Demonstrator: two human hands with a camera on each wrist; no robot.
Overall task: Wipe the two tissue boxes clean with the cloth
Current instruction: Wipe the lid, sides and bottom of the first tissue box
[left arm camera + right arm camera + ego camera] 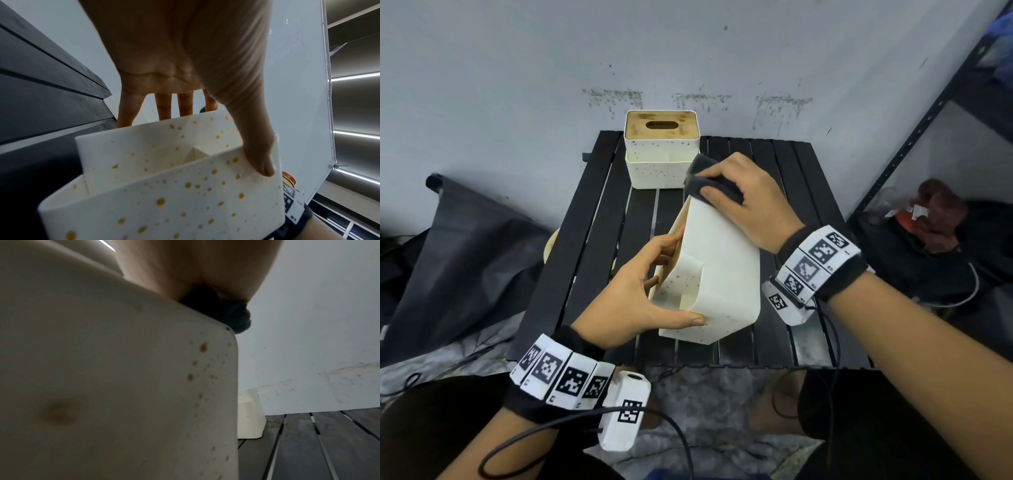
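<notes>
A white tissue box (722, 274) speckled with yellow-brown spots stands tilted on the black slatted table (592, 246). My left hand (640, 294) grips its near end, thumb on the front wall (261, 164) and fingers behind. My right hand (743, 198) presses a dark cloth (705, 178) on the box's far top edge; the cloth (232, 316) shows under the palm in the right wrist view. A second tissue box (662, 150), white with a wooden slotted lid, stands at the table's back, spotted too.
A stained pale wall (688, 68) rises just behind the table. A black metal shelf rack (928, 120) stands at the right, dark bags (465, 246) lie on the floor at the left. Cables trail from both wristbands near the table's front edge.
</notes>
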